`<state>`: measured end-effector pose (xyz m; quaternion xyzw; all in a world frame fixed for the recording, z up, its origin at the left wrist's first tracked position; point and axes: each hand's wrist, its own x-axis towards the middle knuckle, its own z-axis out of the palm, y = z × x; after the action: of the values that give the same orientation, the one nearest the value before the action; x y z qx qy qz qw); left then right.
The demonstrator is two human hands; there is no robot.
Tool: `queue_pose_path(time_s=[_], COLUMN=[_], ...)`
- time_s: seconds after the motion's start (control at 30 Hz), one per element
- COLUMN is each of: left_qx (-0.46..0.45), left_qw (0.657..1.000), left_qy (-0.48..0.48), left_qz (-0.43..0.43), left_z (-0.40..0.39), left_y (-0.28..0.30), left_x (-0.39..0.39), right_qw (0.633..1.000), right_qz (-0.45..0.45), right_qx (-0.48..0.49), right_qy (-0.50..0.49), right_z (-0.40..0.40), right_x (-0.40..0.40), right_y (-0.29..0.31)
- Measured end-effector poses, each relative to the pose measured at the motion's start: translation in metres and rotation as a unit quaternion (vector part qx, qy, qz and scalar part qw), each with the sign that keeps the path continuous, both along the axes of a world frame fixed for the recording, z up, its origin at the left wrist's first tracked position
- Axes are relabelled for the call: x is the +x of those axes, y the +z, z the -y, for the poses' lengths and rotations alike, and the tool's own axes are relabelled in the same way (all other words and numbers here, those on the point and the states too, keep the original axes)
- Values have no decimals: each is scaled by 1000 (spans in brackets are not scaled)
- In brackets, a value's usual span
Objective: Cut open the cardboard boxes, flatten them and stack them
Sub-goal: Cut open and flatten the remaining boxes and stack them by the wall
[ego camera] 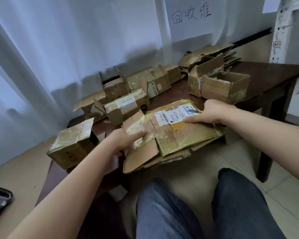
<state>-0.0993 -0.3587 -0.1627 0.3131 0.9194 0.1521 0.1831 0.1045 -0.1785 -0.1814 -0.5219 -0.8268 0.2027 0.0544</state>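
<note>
The person is sitting at the near edge of the dark counter [274, 73], knees just under it, and is pressing a flattened box [173, 135] down onto the counter's front edge, where part of it is overhanging toward the knees. The left hand [126, 137] is lying on the box's left flaps with fingers stretched fairly straight, pushing rather than clasping; motion blur is softening that hand, so whether the thumb is tucking under a flap cannot be told. The right hand [212, 111] is resting on the far right corner beside the shipping label [176, 114], its thumb pinching the label's edge against the cardboard and its fingers curling over the box's far rim.

To do this step well, both palms should probably be bearing down along the creases while the loose flaps are folded in, so the panel is lying truly flat before it is carried anywhere. The box is lying between and under the two hands, left grip at its near-left flaps, right grip at its far-right edge.

Farther back, several uncut boxes [138, 87] are standing on the counter, and beyond them a stack of flattened cardboard [212, 52] is lying against the wall.
</note>
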Motion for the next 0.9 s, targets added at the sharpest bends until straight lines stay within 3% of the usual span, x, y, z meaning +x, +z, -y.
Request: queue_pose_path(time_s=[0.2, 0.33, 0.43, 0.6, 0.9], left_qx=[114, 284, 373, 453, 396], left_qw=[980, 919, 893, 870, 905], left_qy=[46, 19, 20, -17, -6], left_qz=[153, 272, 253, 193, 157], left_z=[10, 3, -8, -37, -129], left_y=[6, 36, 58, 86, 148], left_x=[-7, -7, -9, -8, -7], right_qw=[976, 947, 915, 910, 899], right_qz=[-183, -291, -381, -409, -433], right_qx=[-120, -136, -131, -56, -34], right_qy=[-13, 13, 1, -24, -53], right_z=[-4, -4, -8, -24, -99], right_x=[18, 27, 29, 27, 25], right_y=[11, 33, 52, 76, 148])
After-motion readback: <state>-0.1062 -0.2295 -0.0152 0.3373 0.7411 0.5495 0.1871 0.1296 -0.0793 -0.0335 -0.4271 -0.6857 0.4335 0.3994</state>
